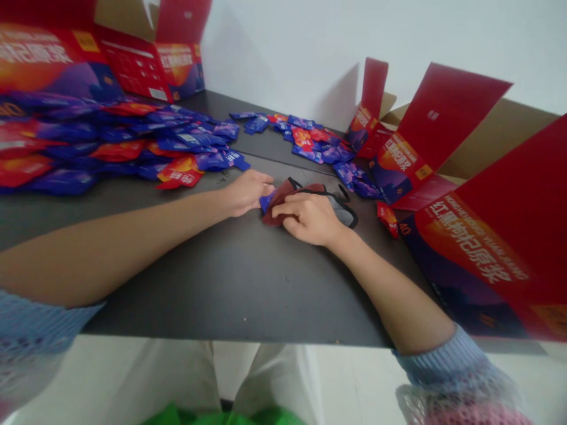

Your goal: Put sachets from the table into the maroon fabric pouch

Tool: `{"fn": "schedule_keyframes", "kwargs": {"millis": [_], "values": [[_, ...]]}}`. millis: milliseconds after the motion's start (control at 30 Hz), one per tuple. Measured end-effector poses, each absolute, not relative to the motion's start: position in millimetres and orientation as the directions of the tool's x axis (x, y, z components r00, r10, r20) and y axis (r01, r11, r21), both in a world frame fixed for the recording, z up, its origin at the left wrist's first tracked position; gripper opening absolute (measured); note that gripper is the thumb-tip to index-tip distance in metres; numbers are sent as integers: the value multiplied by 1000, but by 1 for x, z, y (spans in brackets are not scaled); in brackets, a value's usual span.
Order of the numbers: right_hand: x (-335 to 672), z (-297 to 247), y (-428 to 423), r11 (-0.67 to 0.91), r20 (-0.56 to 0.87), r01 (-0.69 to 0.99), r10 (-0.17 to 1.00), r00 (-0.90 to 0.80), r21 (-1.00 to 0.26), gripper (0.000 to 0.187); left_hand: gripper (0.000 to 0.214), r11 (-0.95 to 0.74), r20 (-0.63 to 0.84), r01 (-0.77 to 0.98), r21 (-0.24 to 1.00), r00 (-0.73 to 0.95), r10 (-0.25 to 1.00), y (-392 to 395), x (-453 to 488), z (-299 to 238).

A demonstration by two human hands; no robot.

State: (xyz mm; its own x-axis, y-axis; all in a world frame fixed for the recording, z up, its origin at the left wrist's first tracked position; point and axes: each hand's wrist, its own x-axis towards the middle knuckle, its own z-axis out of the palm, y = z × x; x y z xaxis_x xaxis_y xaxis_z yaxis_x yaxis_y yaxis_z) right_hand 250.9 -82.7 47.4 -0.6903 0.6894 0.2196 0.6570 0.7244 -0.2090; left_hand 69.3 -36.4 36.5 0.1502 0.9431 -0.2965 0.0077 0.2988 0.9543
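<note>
Near the middle of the frame, the left hand (pixel 248 192) has its fingers drawn together, pinching the edge of a small, flat, glossy blue-purple sachet (pixel 266 201). The sachet lies just above the smooth, dark grey tabletop (pixel 248 277), mostly covered by a soft, crumpled reddish-brown cloth with black edging and a grey face (pixel 282 193). The right hand (pixel 312 218) has its fingers bent and grasping this cloth, bunching its folds against the sachet.

Across the left side spreads a thick, layered heap of shiny blue and red sachets (pixel 106 141), their film creased and puffed. A thinner, curving scatter of similar sachets (pixel 305 139) runs from the upper centre down towards the right.

In the upper left stand printed red, orange and purple cardboard boxes (pixel 177 65), angular and flapped, with plain tan insides. More open boxes of the same print (pixel 482 254) fill the right side. Knitted blue sleeves (pixel 452 360), openwork lower down, show in the bottom corners.
</note>
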Motion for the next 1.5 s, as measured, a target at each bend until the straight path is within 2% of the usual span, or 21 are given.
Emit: {"fn": "schedule_keyframes", "kwargs": {"millis": [100, 200, 333, 433, 633, 767, 900, 1000, 1133, 1267, 1367, 1500], "values": [[254, 53, -82, 728, 164, 647, 683, -712, -224, 34, 33, 339, -345, 60, 939, 167, 924, -36, 68, 37], [257, 56, -80, 693, 120, 679, 716, -688, -243, 33, 39, 318, -328, 86, 944, 166, 930, -38, 68, 38], [265, 54, -73, 591, 91, 760, 802, -591, -270, 33, 56, 283, -295, 99, 954, 150, 944, -42, 69, 36], [275, 49, -67, 492, 92, 840, 870, -485, -229, 33, 62, 260, -275, 112, 959, 152, 949, -43, 70, 33], [289, 33, -55, 254, 157, 960, 959, -235, -117, 32, 56, 161, -192, 173, 972, 183, 964, -43, 69, 28], [289, 29, -49, 80, 190, 995, 979, -68, -57, 33, 54, 75, -116, 196, 978, 208, 971, -42, 68, 25], [288, 28, -47, 9, 182, 998, 983, 2, -62, 32, 54, 87, -124, 188, 978, 197, 972, -40, 69, 22], [290, 27, -50, -17, 210, 993, 977, 41, -113, 29, 53, 152, -171, 125, 980, 163, 972, -39, 69, 21], [288, 25, -59, 35, 293, 972, 955, 36, -234, 33, 61, 209, -210, 27, 978, 162, 964, -40, 69, 25], [273, 24, -70, 275, 339, 923, 924, -177, -269, 40, 66, 281, -268, -48, 959, 181, 946, -43, 71, 32], [261, 24, -76, 419, 344, 872, 881, -324, -254, 41, 55, 307, -288, -99, 946, 172, 942, -44, 72, 36], [250, 26, -82, 460, 352, 834, 868, -351, -303, 43, 24, 279, -250, -163, 946, 177, 952, -44, 74, 36]]}}
